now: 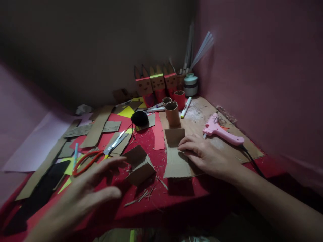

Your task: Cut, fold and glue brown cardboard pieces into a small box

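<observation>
My left hand (88, 183) hovers over the front left of the red-covered table, its fingers apart and nothing in them. Just right of its fingertips sits a small folded piece of brown cardboard (142, 169), bent into an angled shape. My right hand (202, 153) has its fingers closed over the right side of a longer folded cardboard strip (178, 166); the strip's back flap stands upright. Orange-handled scissors (103, 153) lie with blades parted beyond my left hand. Behind the strip stands a brown cardboard tube (172, 113).
A pink glue gun (222, 131) with a cord lies at right on a cardboard sheet (242, 157). Black yarn (139, 119), a marker (186, 107), cardboard scraps (98, 126) and paper surround the work. Three box-faced figures (157, 83) and a lidded jar (190, 85) stand at the back. Walls flank the table.
</observation>
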The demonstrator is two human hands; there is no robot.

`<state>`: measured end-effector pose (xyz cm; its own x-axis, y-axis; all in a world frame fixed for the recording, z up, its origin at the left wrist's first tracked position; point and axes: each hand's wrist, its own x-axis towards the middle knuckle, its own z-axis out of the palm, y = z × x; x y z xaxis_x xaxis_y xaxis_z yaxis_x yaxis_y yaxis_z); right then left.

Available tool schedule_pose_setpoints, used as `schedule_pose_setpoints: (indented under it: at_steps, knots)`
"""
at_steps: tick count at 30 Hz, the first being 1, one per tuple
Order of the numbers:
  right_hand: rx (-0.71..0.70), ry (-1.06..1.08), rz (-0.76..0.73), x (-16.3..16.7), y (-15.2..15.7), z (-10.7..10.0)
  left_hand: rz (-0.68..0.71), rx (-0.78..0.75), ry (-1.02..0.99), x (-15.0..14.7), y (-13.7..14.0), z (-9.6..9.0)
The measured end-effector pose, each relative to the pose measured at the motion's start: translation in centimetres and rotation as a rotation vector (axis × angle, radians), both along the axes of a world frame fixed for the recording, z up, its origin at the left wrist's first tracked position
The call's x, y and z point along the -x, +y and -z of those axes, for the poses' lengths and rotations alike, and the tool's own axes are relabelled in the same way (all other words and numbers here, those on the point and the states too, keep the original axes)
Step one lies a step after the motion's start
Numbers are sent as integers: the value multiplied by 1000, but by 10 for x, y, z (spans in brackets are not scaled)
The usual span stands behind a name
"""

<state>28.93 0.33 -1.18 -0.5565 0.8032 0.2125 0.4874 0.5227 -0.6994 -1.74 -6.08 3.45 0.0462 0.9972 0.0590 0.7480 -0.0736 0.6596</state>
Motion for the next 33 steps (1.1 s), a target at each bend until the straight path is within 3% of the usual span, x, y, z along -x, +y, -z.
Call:
schedule_pose_setpoints:
  at_steps: [3, 5, 10, 13, 17, 25, 33]
  knots:
    - [-18, 73, 14, -1, 0, 3, -2, -13, 142, -5, -7, 23]
    - [-35, 115, 31, -3, 0, 4, 34, -63, 143, -11, -6, 28]
    - [-84, 274, 56, -7, -2, 9, -107, -255, 194, -23, 5, 2]
    - [-70, 366, 94, -5, -4, 7, -105, -326, 189, -32, 15, -15]
    - [90, 536, 134, 1, -8, -3, -1, -500, 273, -43, 31, -24]
    - [495, 949, -5, 23, -5, -19, 409, -499, 393, -79, 43, -39]
    - [755, 1246, 27, 23, 2, -10, 528, -575, 562, -97, 44, -38]
